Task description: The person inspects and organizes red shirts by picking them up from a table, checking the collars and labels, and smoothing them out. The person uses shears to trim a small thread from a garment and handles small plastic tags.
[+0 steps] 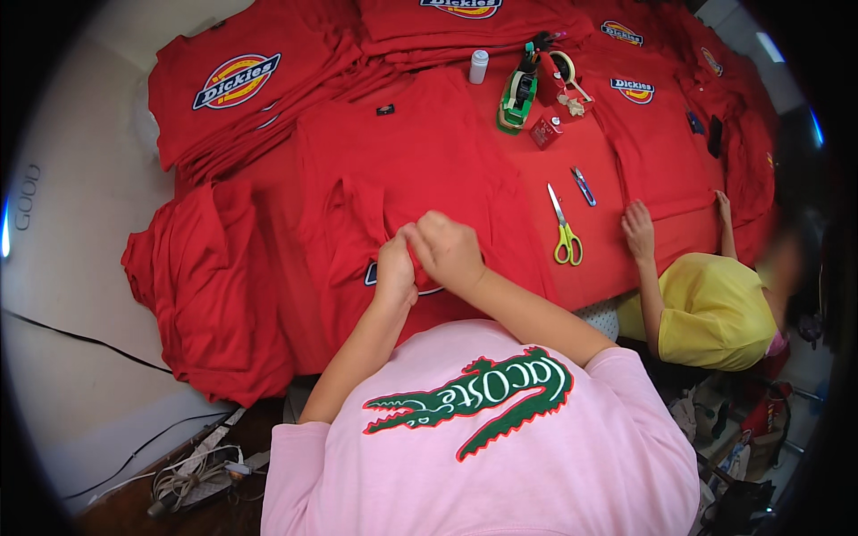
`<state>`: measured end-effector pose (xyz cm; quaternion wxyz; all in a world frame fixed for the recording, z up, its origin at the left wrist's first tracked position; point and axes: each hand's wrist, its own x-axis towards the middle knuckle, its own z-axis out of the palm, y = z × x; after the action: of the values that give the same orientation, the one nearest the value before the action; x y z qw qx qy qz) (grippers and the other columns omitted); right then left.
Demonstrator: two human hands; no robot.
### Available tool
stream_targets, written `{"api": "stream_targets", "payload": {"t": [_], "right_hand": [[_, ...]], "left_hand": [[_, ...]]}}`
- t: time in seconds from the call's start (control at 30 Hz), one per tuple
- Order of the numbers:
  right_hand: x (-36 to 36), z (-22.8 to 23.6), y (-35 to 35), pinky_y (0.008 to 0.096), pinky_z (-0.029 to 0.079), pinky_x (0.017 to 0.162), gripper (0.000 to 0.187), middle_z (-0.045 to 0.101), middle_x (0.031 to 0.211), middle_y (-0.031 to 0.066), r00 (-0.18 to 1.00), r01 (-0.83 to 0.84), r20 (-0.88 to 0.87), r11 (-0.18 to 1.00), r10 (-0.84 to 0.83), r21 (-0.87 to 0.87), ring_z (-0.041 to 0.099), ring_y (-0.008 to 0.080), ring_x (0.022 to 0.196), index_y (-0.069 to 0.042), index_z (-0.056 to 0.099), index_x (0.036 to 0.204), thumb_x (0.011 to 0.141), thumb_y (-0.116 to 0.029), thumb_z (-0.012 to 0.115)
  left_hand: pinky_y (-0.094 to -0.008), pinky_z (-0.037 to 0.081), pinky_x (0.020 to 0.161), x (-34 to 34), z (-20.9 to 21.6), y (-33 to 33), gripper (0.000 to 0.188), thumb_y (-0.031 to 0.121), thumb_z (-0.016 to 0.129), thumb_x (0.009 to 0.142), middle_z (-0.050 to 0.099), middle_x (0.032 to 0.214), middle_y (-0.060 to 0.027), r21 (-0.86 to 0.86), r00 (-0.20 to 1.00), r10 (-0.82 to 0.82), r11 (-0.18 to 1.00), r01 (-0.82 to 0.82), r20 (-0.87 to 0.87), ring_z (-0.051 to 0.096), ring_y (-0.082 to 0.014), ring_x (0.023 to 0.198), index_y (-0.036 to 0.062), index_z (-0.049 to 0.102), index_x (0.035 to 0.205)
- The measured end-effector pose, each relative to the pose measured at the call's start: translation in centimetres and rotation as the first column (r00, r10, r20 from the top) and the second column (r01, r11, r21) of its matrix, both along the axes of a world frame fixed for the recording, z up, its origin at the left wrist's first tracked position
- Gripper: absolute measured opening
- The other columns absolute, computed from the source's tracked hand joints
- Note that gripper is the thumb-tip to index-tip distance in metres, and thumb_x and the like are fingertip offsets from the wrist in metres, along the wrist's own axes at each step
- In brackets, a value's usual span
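In front of me a red T-shirt lies spread on the red-covered table, its neck label toward the far side. Its near part is bunched up under my hands, and a bit of a printed badge peeks out below them. My left hand is closed on the shirt's cloth. Right up against it, my right hand is closed too, fingers curled into the same cloth. The exact pinch point is hidden behind the fingers.
To the right lie yellow-green scissors and blue thread snips. Beyond them stand a green tape dispenser, a small red box and a white bottle. Folded red shirts are piled behind. A co-worker in yellow handles another shirt.
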<state>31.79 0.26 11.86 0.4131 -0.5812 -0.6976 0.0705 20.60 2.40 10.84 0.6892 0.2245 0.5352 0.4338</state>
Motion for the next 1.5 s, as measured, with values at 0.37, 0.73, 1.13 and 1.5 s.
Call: {"api": "stream_targets", "payload": {"t": [0.37,0.73,1.13,1.5], "right_hand": [[0.4,-0.1,0.3,0.0430,0.049,0.050,0.021,0.057,0.077,0.0128,0.999,0.007,0.051,1.000,-0.008,0.012,0.062,0.0328,0.061,-0.007,0.060,0.081,0.094,-0.021,0.070],[-0.2,0.5,-0.1,0.0439,0.049,0.051,0.022,0.057,0.075,0.0142,0.999,0.034,-0.015,0.998,-0.035,-0.061,0.060,0.0355,0.060,-0.005,0.061,0.081,0.096,-0.020,0.068],[-1.4,0.6,-2.9,0.0433,0.049,0.049,0.026,0.057,0.075,0.0138,0.981,-0.195,0.020,0.976,0.194,0.093,0.061,0.0354,0.059,-0.007,0.057,0.078,0.097,-0.022,0.067],[-3.1,2.6,-3.8,0.0417,0.050,0.052,0.025,0.055,0.076,0.0131,0.960,-0.278,0.065,0.951,0.272,0.136,0.060,0.0300,0.058,-0.007,0.057,0.077,0.092,-0.021,0.072]], "left_hand": [[-0.0288,0.043,0.048,0.1,1.8,-0.2,0.033,0.031,0.058,0.105,0.051,0.058,0.0028,-0.026,0.999,-0.024,0.999,0.025,0.036,0.053,-0.0121,0.049,0.0142,0.056,0.076],[-0.0285,0.043,0.050,-0.5,2.0,-0.6,0.030,0.027,0.061,0.103,0.052,0.056,0.0007,-0.029,0.999,-0.032,0.999,0.033,0.027,0.053,-0.0113,0.051,0.0125,0.059,0.077],[-0.0273,0.043,0.054,-3.1,1.8,0.1,0.035,0.029,0.062,0.103,0.056,0.064,0.0004,-0.035,0.975,-0.191,0.980,0.196,0.111,0.053,-0.0094,0.059,0.0127,0.058,0.071],[-0.0288,0.039,0.049,-2.5,-0.1,1.3,0.047,0.030,0.059,0.104,0.051,0.054,0.0014,0.032,0.959,-0.282,0.959,0.283,-0.014,0.045,-0.0100,0.047,0.0124,0.051,0.061]]}}
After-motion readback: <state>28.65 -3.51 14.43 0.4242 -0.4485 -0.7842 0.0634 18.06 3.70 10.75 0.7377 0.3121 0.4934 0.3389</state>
